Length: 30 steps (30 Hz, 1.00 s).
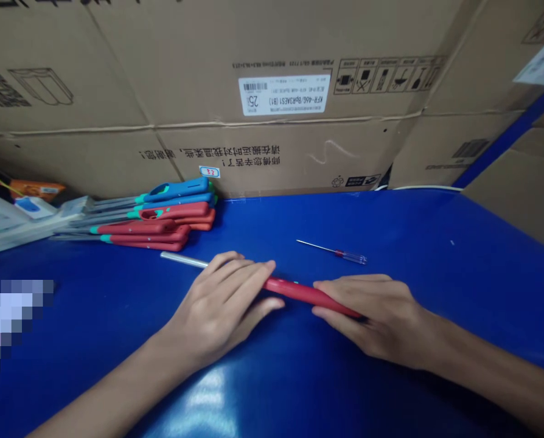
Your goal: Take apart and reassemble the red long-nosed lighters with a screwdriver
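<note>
Gripping a red lighter (302,292), left hand (219,304) and right hand (384,313) face a printed carton panel (185,67).

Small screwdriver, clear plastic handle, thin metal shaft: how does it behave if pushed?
The small clear-handled screwdriver is probably stiff, given its straight metal shaft. It may slide or roll on the glossy blue tabletop. Likely light, being slim.

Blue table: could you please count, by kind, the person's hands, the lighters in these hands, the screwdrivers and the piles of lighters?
Hands: 2 (left hand, right hand)
Held red lighter: 1
Screwdriver: 1
Pile of lighters: 1 (handles overlap, not counted singly)
Total: 5
</note>
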Available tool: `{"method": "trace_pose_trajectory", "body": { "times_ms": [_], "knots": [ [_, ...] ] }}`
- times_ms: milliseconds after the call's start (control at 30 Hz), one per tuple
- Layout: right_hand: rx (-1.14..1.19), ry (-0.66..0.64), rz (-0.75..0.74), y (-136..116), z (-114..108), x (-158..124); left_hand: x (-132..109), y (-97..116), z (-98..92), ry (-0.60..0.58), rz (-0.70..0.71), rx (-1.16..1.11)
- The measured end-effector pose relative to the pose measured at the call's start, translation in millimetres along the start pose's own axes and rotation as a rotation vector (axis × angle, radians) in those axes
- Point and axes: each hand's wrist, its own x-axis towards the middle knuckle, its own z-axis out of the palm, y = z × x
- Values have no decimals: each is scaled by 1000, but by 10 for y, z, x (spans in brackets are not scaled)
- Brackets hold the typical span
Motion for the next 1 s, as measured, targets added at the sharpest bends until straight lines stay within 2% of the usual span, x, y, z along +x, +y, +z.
{"method": "trace_pose_trajectory", "body": {
  "times_ms": [100, 233, 433, 567, 667, 700, 767, 867, 900, 933, 1000],
  "knots": [
    [11, -64, 27, -29, -15, 12, -19, 29, 25, 51, 26, -43],
    [18, -110, 61, -58, -27, 19, -22, 55, 25, 52, 3, -81],
    [-19, -80, 23, 9, -3, 0, 1, 74, 21, 45, -5, -115],
    [-117, -32, -34, 57, -2, 2, 22, 99, -1, -12, -123, -154],
    [-104, -13, 8, 18, -39, 45, 28, 112, -29, -66, -168, -96],
    [-32, -10, 76, -5, -57, 69, 24, 114, -32, -76, -159, -92],
    [243, -42, 336, -46, -89, 123, 8, 115, -25, -92, -102, -128],
    [923, -225, 861, -54, -95, 182, -26, 126, 8, -75, -14, -153],
    [1171, -300, 980, -44, -81, 188, -35, 136, 19, -70, 5, -165],
    [1399, -374, 1047, -32, -62, 187, -43, 147, 29, -64, 14, -183],
    [1728, -512, 1053, -16, -19, 174, -52, 174, 42, -58, 11, -233]
  ]
}}
